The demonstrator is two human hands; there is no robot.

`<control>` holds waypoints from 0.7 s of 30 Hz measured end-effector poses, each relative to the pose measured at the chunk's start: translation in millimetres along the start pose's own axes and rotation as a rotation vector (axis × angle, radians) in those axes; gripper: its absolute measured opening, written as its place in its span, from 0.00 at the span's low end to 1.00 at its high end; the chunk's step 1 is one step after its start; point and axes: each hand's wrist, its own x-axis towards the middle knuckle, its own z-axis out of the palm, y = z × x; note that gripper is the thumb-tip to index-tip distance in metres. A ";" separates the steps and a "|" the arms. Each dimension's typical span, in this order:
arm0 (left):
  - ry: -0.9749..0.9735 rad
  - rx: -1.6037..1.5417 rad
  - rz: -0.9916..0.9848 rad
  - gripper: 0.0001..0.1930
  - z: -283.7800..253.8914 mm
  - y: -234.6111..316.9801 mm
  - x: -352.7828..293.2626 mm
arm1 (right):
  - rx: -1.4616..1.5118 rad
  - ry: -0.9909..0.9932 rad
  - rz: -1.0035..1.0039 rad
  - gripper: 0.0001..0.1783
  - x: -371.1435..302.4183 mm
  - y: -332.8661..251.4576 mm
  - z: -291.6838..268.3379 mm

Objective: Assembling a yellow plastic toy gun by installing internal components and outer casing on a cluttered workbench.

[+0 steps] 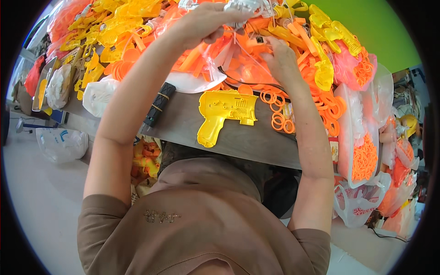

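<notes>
Beyond yellow gun-shaped shell [224,113]: left hand [204,24] grasps white part [251,7]; right hand [283,59] by small black piece [260,40], grip can't tell. Worker should steady white part clear of orange heap [247,64].

We've got a whitish, irregular plastic part [249,6] at the top edge of view, outline unclear; small black piece [260,40] nearer us, detail unreadable.

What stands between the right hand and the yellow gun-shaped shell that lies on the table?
In this view, orange parts and a black cable lie between the right hand and the yellow shell. Nothing visible covers the shell's middle.
</notes>
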 end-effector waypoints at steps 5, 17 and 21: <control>-0.067 -0.038 0.196 0.19 5.0 -50.7 -16.4 | 0.409 -0.101 0.276 0.15 -19.0 -32.7 -30.7; -0.126 0.186 0.269 0.19 0.8 -63.3 -32.7 | 0.605 -0.446 0.356 0.14 -15.4 -80.8 -37.7; -0.370 0.079 0.282 0.17 -3.4 -67.1 -31.6 | 0.541 -0.440 0.309 0.13 -30.7 -84.5 -31.1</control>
